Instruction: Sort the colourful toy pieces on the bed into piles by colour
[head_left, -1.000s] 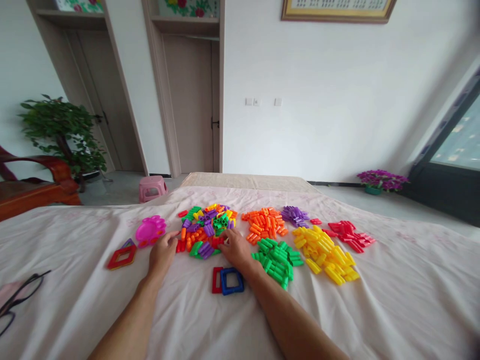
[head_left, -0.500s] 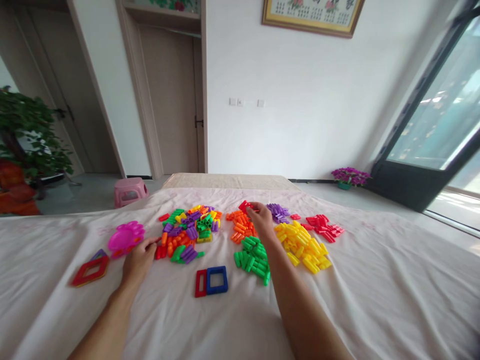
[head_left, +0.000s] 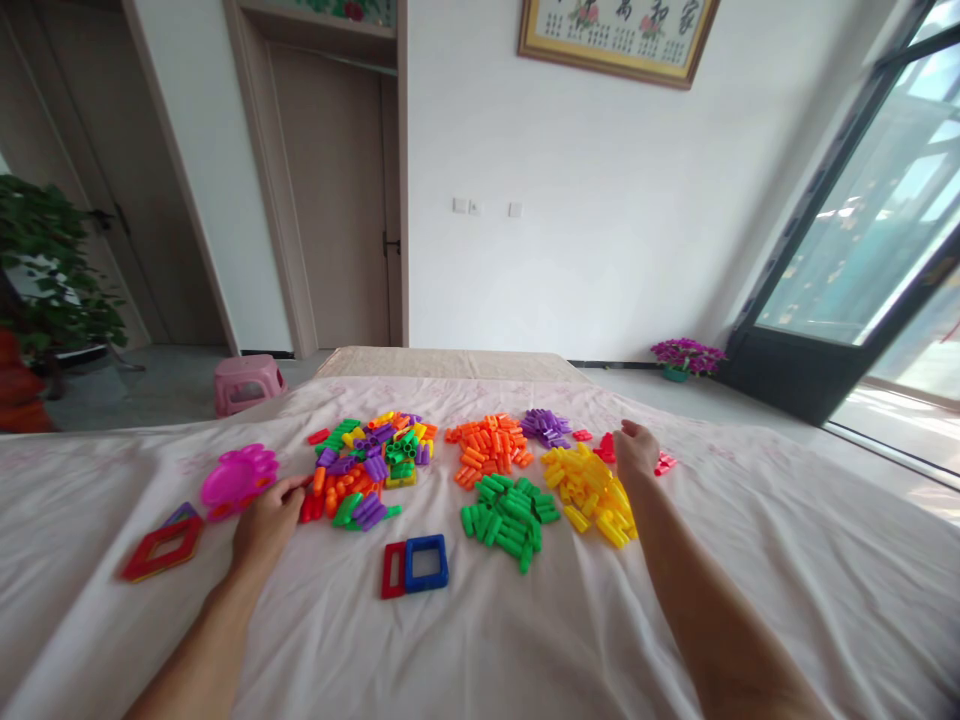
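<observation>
One pale, creased cloth bears a multicoloured heap of plastic tubes; left hand at its left edge, fingers narrowed; right hand, curled, over red plastic tubes. Grips unclear. Tubes seem light, stiff, slippery: pinch mid-length.

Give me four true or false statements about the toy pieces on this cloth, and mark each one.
The right hand is at the small red plastic pile. True.
The green plastic pile lies farther from the person than the orange plastic pile. False: the green pile is nearer.
A square blue plastic frame lies beside a red plastic frame. True.
The scalloped magenta plastic dish is right of the mixed-colour plastic pile. False: the dish is left of it.
</observation>
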